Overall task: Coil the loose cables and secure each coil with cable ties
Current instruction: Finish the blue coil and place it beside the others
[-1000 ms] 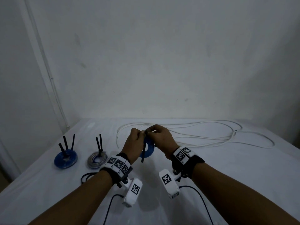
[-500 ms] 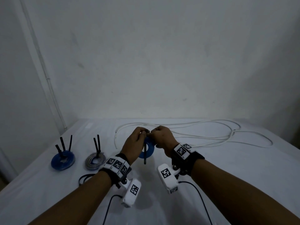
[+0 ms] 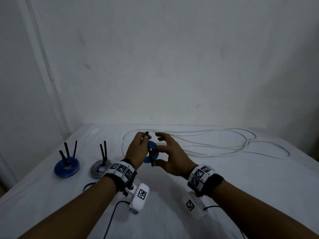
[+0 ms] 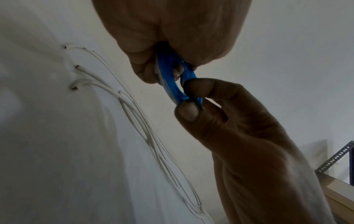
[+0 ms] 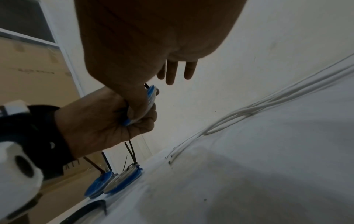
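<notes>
My left hand (image 3: 145,140) grips a small blue cable coil (image 3: 152,152) upright above the table; in the left wrist view its fingers curl round the coil (image 4: 179,78). A black cable tie (image 3: 149,150) runs down across the coil from its head by my left thumb. My right hand (image 3: 154,163) pinches the tie's lower end between thumb and forefinger, its other fingers (image 5: 172,72) spread straight. A long loose white cable (image 3: 207,145) lies in wide loops behind my hands.
Two tied coils lie at the left of the white table (image 3: 250,195): a blue coil (image 3: 67,167) and a grey coil (image 3: 101,167), black tie tails sticking up from both. A wall rises right behind the table. Black camera leads trail under my wrists.
Both hands were together at the top of the coil. My right hand has dropped to the tie's lower end and spread its other fingers; my left hand still holds the coil.
</notes>
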